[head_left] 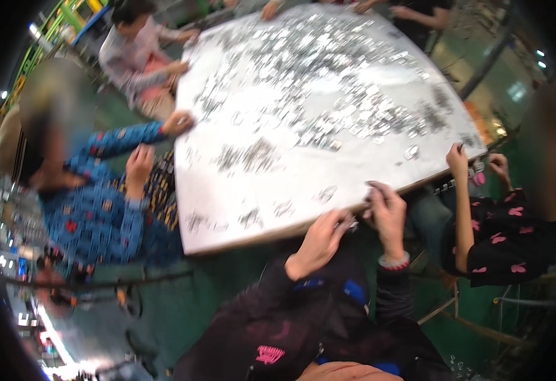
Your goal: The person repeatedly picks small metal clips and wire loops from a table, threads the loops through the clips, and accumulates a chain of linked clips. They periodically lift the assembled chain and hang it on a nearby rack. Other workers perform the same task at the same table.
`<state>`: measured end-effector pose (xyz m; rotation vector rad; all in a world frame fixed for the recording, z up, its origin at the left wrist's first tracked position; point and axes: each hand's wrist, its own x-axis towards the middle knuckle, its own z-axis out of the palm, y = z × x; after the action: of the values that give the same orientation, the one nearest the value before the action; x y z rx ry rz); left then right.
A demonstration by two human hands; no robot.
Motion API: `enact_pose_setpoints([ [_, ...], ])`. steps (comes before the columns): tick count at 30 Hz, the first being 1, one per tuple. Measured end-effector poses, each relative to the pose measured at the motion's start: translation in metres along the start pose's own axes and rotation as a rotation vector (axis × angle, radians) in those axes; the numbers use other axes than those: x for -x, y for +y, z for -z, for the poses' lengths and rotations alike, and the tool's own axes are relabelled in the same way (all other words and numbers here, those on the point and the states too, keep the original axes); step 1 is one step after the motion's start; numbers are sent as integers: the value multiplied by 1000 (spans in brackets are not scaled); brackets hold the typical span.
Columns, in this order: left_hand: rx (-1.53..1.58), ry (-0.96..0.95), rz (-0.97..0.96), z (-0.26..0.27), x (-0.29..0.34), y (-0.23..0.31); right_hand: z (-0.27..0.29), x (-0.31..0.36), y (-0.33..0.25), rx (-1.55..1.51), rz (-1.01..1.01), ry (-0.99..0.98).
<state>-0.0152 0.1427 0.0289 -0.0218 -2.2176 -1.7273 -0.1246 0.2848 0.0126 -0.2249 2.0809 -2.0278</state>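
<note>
Pieces (pixel 368 101) are lying on the worktop (pixel 214 195), perhaps for easy reach. The left hand (pixel 319 244) is pinching a shiny bit (pixel 354 225) by the edge; the right hand (pixel 389 213) is curling nearby, its hold unclear.

- White-topped worktable (pixel 214 190): one.
- Small shiny metallic pieces (pixel 373 108): too many, and too blurred, to count.
- Wearer's own hands: two, left hand (pixel 319 244) and right hand (pixel 388 213).
- Red-and-white bracelet (pixel 394 262): one.
- Co-worker in blue patterned shirt (pixel 91 213): one.
- Co-worker in butterfly-print black top (pixel 503 238): one.
- Pale-sleeved co-worker (pixel 129 60): one.
</note>
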Motion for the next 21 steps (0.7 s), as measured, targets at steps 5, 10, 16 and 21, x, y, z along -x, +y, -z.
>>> enact_pose_setpoints([
  [5, 4, 2, 98, -1, 9, 4, -46, -136, 57, 768, 30, 66],
  [10, 59, 40, 120, -2, 23, 0, -84, -181, 92, 886, 216, 142],
  [16, 38, 33, 93, -2, 25, -9, -58, -153, 74, 268, 27, -4],
  [21, 6, 32, 48, -6, 17, -11, -16, -65, 37, -274, -29, -103],
])
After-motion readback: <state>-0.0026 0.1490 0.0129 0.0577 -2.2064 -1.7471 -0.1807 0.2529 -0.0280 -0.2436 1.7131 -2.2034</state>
